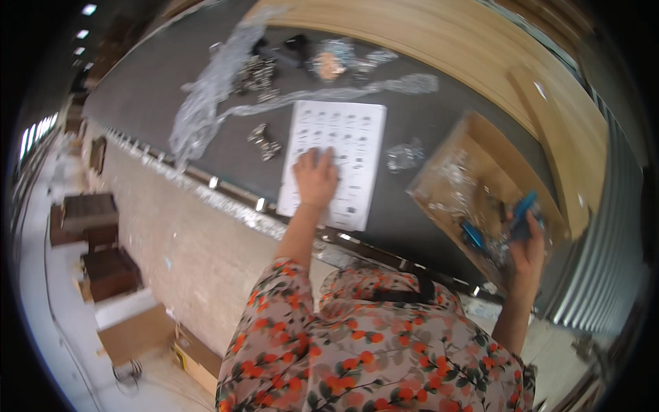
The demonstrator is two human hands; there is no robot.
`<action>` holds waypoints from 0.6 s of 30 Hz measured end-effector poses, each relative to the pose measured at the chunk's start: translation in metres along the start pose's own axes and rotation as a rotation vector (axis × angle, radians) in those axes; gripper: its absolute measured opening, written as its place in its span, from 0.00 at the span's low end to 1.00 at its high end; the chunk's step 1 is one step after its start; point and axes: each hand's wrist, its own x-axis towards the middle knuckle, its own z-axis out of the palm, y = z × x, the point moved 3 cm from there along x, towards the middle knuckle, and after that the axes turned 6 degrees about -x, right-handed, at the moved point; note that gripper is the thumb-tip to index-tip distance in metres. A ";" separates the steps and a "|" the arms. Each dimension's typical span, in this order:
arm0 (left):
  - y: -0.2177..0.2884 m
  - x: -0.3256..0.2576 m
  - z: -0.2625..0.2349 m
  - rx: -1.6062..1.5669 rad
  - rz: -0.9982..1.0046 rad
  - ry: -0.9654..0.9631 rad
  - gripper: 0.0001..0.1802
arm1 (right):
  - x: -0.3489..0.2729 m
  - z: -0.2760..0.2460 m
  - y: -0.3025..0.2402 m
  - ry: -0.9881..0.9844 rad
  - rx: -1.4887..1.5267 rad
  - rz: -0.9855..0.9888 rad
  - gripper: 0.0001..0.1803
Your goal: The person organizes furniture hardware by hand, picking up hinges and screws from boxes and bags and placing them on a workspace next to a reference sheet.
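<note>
My left hand lies on a white printed sheet with rows of small pictures, its fingers apart and pointing up the page. At the near end of a cardboard box, my right hand is closed round a blue piece; its exact kind does not show. A second blue piece lies in the box among clear plastic bags. Left of the sheet is a small bag of metal fittings. To its right sits another clear bag.
Crumpled clear plastic wrap stretches across the dark worktop. Behind it are a pile of metal parts and a bag with orange-tan pieces. Long wooden boards line the far edge. Brown boxes stand on the floor at left.
</note>
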 end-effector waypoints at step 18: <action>0.025 0.023 -0.022 -0.521 -0.476 -0.024 0.14 | -0.031 -0.048 -0.029 0.094 0.001 -0.181 0.09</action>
